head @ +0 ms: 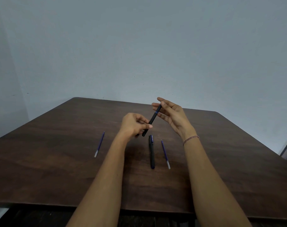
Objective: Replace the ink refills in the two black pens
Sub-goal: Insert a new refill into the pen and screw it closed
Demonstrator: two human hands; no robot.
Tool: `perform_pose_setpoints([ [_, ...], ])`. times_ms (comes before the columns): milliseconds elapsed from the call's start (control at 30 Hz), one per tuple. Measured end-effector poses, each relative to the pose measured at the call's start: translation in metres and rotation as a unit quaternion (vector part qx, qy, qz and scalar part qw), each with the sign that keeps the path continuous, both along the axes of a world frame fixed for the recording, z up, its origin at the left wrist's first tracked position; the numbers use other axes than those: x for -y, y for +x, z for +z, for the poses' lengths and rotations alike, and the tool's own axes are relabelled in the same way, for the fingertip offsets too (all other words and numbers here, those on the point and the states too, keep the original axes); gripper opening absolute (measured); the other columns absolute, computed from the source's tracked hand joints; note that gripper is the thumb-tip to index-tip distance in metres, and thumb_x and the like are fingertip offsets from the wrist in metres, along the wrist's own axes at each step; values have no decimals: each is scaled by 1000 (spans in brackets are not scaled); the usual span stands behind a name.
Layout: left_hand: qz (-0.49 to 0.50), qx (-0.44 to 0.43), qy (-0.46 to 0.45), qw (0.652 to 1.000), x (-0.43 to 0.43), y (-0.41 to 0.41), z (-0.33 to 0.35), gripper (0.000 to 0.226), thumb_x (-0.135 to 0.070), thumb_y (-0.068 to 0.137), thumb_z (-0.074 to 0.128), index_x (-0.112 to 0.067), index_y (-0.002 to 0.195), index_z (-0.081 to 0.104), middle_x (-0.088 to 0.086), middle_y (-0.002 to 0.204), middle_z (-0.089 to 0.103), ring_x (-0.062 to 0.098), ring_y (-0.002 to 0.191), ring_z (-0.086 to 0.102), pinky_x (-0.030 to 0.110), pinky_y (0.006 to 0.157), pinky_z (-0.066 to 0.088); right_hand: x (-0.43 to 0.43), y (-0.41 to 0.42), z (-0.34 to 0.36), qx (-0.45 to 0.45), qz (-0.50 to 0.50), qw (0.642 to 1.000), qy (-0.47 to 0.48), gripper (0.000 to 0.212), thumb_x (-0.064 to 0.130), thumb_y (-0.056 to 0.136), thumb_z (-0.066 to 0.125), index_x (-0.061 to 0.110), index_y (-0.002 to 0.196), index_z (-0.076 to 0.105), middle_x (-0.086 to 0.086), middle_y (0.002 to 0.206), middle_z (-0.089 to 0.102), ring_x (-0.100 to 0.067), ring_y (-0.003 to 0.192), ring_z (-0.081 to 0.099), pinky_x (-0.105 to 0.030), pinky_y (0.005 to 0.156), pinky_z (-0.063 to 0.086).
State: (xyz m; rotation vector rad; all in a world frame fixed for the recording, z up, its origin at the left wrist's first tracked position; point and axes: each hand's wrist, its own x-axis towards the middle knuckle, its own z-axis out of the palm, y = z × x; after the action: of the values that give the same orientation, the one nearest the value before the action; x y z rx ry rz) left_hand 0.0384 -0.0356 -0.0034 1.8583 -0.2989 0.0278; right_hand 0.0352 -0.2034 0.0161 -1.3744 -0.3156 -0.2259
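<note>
My left hand point(133, 124) pinches the lower half of a black pen point(153, 118) held tilted above the table. My right hand point(170, 115) has its fingers spread beside the pen's upper end, its fingertips at the tip. A second black pen point(151, 152) with a blue clip lies on the table below my hands. One blue ink refill point(165, 154) lies just right of that pen. Another blue ink refill point(99, 145) lies on the table to the left of my left forearm.
The dark wooden table point(57, 161) reaches to a pale wall behind. Its front edge runs along the bottom of the view. A thin bracelet point(190, 139) sits on my right wrist.
</note>
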Motion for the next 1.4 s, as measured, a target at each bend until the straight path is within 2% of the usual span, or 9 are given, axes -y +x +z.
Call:
perform_pose_setpoints([
  [100, 0, 2, -2, 1000, 0, 0, -1, 15, -12, 70, 79, -16, 76, 66, -1, 74, 65, 11, 72, 64, 25, 63, 56, 2, 0, 1, -3, 21, 999, 29, 27, 7, 95, 51, 11, 120, 61, -11, 108, 72, -21, 103, 68, -24, 77, 55],
  [267, -2, 6, -8, 1000, 0, 0, -1, 15, -11, 70, 79, -15, 76, 66, 1, 74, 66, 12, 71, 64, 26, 64, 56, 2, 0, -1, 4, 17, 1000, 21, 26, 1, 93, 52, 12, 112, 65, -9, 100, 74, -20, 98, 70, -23, 76, 55],
  [400, -2, 2, -11, 1000, 0, 0, 0, 15, -11, 70, 79, -14, 77, 66, 2, 75, 66, 15, 75, 65, 28, 66, 57, 2, 0, -1, 7, 4, 1000, 18, 24, 2, 92, 54, 14, 110, 66, -6, 96, 75, -17, 95, 70, -22, 75, 55],
  [567, -5, 4, -7, 1000, -1, 0, 0, 15, -11, 71, 78, -16, 77, 65, 0, 76, 66, 12, 75, 65, 24, 63, 56, 5, 1, 0, 3, 5, 999, 35, 28, 3, 92, 55, 12, 118, 63, -9, 106, 73, -20, 100, 69, -24, 77, 56],
  [833, -4, 0, -4, 1000, 0, 0, 1, 15, -11, 72, 77, -15, 79, 65, 1, 77, 66, 14, 78, 65, 24, 64, 56, 3, 0, 0, 8, -27, 1000, 14, 30, 1, 88, 61, 18, 112, 65, -4, 94, 74, -14, 93, 69, -22, 73, 55],
  [1033, -2, -4, -2, 1000, 0, 1, 1, 15, -12, 71, 77, -16, 79, 65, 1, 77, 66, 16, 80, 66, 26, 66, 56, 4, 1, 0, 2, -3, 999, 48, 30, 3, 92, 56, 14, 119, 61, -11, 105, 72, -22, 99, 69, -25, 76, 56],
  [1267, 4, -7, 5, 1000, 1, 2, 0, 15, -12, 71, 78, -17, 76, 65, 0, 75, 65, 16, 76, 65, 28, 67, 57, 4, 1, 0, 3, -25, 999, 29, 28, 1, 88, 62, 17, 111, 64, -4, 93, 74, -15, 91, 69, -23, 73, 55],
  [1400, 3, -7, 3, 1000, 1, 2, 0, 16, -11, 71, 78, -18, 75, 64, -1, 75, 65, 14, 76, 65, 27, 67, 57, 4, 2, 0, -5, -21, 999, 43, 26, 5, 91, 58, 17, 113, 63, -6, 97, 75, -15, 94, 70, -25, 75, 56],
])
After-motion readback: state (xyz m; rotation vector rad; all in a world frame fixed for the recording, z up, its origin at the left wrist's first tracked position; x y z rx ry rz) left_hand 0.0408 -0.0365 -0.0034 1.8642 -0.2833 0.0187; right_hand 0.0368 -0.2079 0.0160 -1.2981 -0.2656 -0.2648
